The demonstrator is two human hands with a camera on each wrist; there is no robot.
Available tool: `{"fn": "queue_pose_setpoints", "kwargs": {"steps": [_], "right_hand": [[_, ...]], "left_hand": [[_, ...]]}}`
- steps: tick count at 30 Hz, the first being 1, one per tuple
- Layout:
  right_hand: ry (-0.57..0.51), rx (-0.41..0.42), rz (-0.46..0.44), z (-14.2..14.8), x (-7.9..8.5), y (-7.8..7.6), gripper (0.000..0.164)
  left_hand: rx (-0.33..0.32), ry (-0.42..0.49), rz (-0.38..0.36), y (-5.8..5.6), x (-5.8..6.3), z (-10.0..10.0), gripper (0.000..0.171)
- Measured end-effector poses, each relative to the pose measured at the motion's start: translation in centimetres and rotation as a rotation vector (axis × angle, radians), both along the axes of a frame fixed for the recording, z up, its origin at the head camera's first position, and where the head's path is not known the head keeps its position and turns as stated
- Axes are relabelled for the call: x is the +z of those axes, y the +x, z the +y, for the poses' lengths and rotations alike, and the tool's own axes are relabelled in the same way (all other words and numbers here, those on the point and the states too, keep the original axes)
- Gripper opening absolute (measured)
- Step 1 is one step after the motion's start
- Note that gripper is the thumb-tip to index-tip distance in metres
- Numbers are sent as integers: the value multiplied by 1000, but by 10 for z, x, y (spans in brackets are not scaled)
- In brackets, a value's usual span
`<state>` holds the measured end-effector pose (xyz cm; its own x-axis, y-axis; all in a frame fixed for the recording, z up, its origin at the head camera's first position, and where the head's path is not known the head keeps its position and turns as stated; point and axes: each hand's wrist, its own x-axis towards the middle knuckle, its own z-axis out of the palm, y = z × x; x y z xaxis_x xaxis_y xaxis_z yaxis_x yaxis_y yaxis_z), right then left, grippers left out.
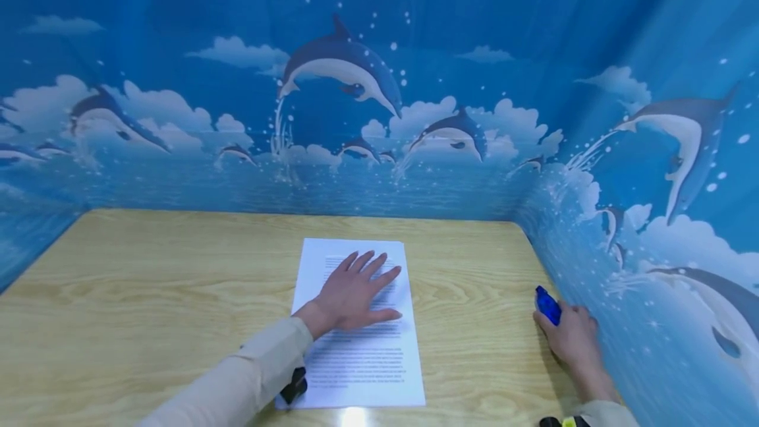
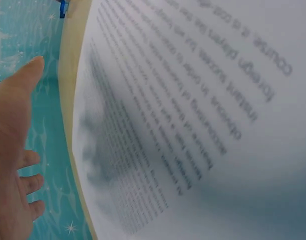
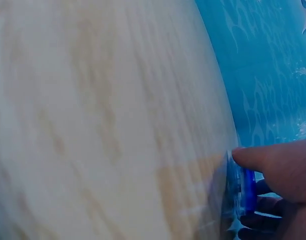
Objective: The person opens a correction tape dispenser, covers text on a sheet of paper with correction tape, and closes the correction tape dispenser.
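Note:
A printed sheet of paper (image 1: 362, 368) lies on the wooden table, its lines of text running across it. My left hand (image 1: 356, 292) is over the upper part of the sheet with its fingers spread, hiding some of the print. In the left wrist view, the left hand (image 2: 10, 150) shows apart from the page, and a blurred shadow falls on the text. Near the table's right edge, my right hand (image 1: 574, 341) grips a blue correction tape (image 1: 548, 306) between thumb and fingers. Its translucent blue body (image 3: 248, 190) is partly covered by the fingers in the right wrist view.
The wood-grain table (image 1: 160, 295) extends on both sides of the paper. A blue curtain with dolphins (image 1: 350, 71) stands along the back and continues down the right side (image 1: 646, 328), close to my right hand. Dark wrist devices sit at both sleeves.

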<state>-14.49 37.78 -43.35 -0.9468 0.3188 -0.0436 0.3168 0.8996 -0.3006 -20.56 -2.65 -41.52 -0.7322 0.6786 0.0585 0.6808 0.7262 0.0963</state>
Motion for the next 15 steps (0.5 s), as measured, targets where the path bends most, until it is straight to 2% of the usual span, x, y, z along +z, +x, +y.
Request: {"fn": "queue_pose_setpoints", "kwargs": {"steps": [5, 12, 15], "right_hand": [[-34, -47, 48, -2, 8, 1, 70], [-76, -36, 205, -10, 18, 0, 61], [-94, -57, 230, -15, 24, -2, 62]], "left_hand": [[43, -8, -11, -4, 5, -9, 79], [87, -22, -5, -5, 11, -19, 81], [98, -22, -1, -4, 12, -23, 81]]}}
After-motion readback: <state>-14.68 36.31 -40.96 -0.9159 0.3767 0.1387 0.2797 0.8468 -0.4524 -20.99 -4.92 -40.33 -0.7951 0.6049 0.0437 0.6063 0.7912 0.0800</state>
